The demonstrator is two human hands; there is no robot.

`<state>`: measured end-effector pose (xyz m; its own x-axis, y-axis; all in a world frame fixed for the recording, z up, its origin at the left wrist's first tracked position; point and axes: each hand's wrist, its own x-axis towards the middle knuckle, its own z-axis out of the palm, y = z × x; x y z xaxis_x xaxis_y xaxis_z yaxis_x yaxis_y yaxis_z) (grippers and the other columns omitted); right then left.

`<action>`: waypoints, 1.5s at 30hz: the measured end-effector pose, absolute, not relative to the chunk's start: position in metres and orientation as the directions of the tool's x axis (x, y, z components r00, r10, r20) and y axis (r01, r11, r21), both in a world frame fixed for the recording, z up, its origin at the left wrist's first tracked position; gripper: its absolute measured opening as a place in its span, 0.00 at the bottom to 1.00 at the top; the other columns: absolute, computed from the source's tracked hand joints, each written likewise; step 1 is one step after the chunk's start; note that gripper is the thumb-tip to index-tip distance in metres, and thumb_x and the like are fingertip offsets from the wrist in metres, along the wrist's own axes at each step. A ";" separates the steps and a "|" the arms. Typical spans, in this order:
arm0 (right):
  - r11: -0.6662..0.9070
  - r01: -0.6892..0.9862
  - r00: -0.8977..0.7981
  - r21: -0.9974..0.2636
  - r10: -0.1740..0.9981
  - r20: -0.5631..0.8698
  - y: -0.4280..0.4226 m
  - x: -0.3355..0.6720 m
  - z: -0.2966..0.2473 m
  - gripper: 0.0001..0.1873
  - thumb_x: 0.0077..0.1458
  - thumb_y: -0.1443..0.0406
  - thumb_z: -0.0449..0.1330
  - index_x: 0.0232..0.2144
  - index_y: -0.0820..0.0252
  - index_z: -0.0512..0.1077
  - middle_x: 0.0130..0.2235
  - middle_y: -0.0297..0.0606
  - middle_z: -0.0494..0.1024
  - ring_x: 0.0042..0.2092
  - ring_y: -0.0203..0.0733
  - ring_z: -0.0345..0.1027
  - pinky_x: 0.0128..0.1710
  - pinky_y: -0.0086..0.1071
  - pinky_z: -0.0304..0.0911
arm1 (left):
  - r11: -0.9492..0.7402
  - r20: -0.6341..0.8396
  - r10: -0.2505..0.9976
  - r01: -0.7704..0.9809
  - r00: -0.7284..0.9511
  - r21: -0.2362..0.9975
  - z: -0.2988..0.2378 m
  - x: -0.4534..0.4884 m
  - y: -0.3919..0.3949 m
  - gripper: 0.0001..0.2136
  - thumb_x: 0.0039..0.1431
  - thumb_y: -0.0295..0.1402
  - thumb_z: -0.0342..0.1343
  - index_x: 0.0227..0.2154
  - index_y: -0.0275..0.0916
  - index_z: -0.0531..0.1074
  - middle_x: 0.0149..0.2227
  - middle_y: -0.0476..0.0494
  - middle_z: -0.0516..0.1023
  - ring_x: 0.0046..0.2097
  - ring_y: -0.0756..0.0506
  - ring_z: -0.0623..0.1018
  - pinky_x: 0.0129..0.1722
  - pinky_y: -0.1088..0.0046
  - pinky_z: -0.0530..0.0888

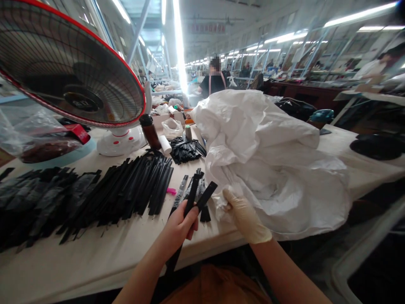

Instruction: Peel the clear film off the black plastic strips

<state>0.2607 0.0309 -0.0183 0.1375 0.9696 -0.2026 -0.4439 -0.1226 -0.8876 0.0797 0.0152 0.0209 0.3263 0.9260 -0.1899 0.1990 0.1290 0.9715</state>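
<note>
My left hand, bare, is closed around black strips. Two strip ends fan apart above its thumb, and a black length hangs below the hand past the table edge. To its right, my right hand wears a pale thin glove. Its fingers are curled in and pinch the near edge of a large crumpled white sack; the fingertips are partly hidden. Just beyond my left hand lie a few more black strips, some in clear wrap. A wide row of black strips spreads over the table to the left.
A red-rimmed fan stands at the left back. Near its base are a brown bottle, a white roll and a pile of short black pieces. A pink item lies beside the strips. A person is farther back.
</note>
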 end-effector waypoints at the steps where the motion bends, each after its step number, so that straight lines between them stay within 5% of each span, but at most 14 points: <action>1: -0.114 -0.480 0.164 -0.870 0.962 -0.217 0.034 0.263 -0.019 0.22 0.43 0.50 0.65 0.15 0.59 0.64 0.14 0.26 0.60 0.18 0.30 0.52 0.20 0.28 0.51 | 0.137 -0.200 0.930 0.213 0.310 0.968 0.021 0.075 0.011 0.14 0.57 0.46 0.49 0.34 0.38 0.63 0.19 0.57 0.67 0.16 0.56 0.62 0.16 0.81 0.58; 5: -0.062 -0.487 0.183 -0.871 0.968 -0.171 0.041 0.266 -0.022 0.23 0.42 0.48 0.65 0.16 0.59 0.66 0.15 0.28 0.62 0.19 0.32 0.53 0.19 0.29 0.49 | 0.162 -0.228 0.931 0.235 0.286 0.958 0.018 0.068 -0.002 0.16 0.55 0.46 0.52 0.35 0.37 0.65 0.20 0.55 0.67 0.18 0.55 0.64 0.19 0.79 0.61; 12: -0.032 -0.220 0.181 -0.975 0.981 -0.073 0.040 0.275 -0.019 0.21 0.47 0.49 0.62 0.17 0.60 0.68 0.18 0.29 0.64 0.23 0.33 0.56 0.25 0.30 0.53 | 0.336 -0.392 0.835 0.208 0.385 0.919 0.020 0.065 0.001 0.19 0.51 0.48 0.54 0.35 0.36 0.66 0.17 0.57 0.66 0.16 0.56 0.60 0.15 0.81 0.55; 18: 0.113 -0.069 0.017 -0.991 0.994 0.112 0.032 0.275 0.002 0.14 0.48 0.55 0.62 0.21 0.59 0.72 0.20 0.29 0.64 0.23 0.33 0.55 0.24 0.29 0.52 | 0.361 -0.431 0.805 0.240 0.408 0.901 0.020 0.062 0.006 0.17 0.52 0.47 0.53 0.34 0.37 0.66 0.18 0.56 0.67 0.16 0.56 0.59 0.15 0.81 0.54; 24: 0.008 -0.239 0.065 -0.971 0.998 -0.007 0.026 0.255 -0.006 0.17 0.51 0.52 0.59 0.22 0.59 0.73 0.20 0.30 0.64 0.24 0.34 0.55 0.26 0.29 0.53 | 0.112 -0.210 0.941 0.340 0.266 0.934 0.007 0.075 0.008 0.12 0.56 0.42 0.51 0.33 0.38 0.68 0.20 0.53 0.69 0.19 0.53 0.63 0.19 0.78 0.61; 29: 0.013 -0.157 0.058 -0.988 0.998 0.004 0.022 0.252 0.003 0.10 0.45 0.56 0.66 0.27 0.56 0.76 0.23 0.30 0.68 0.26 0.34 0.58 0.28 0.30 0.54 | 0.127 -0.241 0.924 0.354 0.299 0.927 0.013 0.067 0.007 0.12 0.55 0.42 0.51 0.32 0.38 0.68 0.20 0.54 0.69 0.18 0.53 0.63 0.18 0.78 0.61; 34: -0.127 -0.236 -0.143 -0.963 0.985 -0.095 0.016 0.249 -0.003 0.12 0.46 0.56 0.65 0.29 0.58 0.76 0.24 0.30 0.70 0.26 0.33 0.59 0.29 0.29 0.55 | 0.075 -0.208 0.924 0.384 0.321 0.920 0.013 0.065 0.005 0.11 0.55 0.40 0.51 0.34 0.37 0.69 0.22 0.51 0.72 0.20 0.52 0.67 0.22 0.76 0.64; 39: -0.062 -0.269 0.052 -0.961 0.996 -0.079 0.014 0.254 -0.011 0.13 0.45 0.56 0.65 0.30 0.59 0.77 0.21 0.28 0.66 0.23 0.30 0.53 0.24 0.27 0.50 | 0.114 -0.278 0.884 0.402 0.376 0.908 0.008 0.058 -0.001 0.17 0.57 0.40 0.50 0.45 0.35 0.66 0.22 0.52 0.71 0.22 0.50 0.70 0.25 0.75 0.67; 45: -0.162 -0.319 -0.204 -0.934 0.974 -0.099 0.009 0.230 -0.006 0.19 0.45 0.50 0.63 0.29 0.60 0.75 0.21 0.31 0.69 0.21 0.30 0.55 0.21 0.27 0.49 | 0.091 -0.155 0.972 0.328 0.177 0.940 0.015 0.058 -0.008 0.21 0.56 0.48 0.49 0.45 0.35 0.64 0.17 0.57 0.64 0.18 0.52 0.61 0.18 0.78 0.58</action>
<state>0.2301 0.0095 -0.0062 -0.2043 0.9738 -0.0995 -0.3191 -0.1623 -0.9337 0.0576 -0.0078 0.0148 0.1766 0.9719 -0.1554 0.3283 0.0906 0.9402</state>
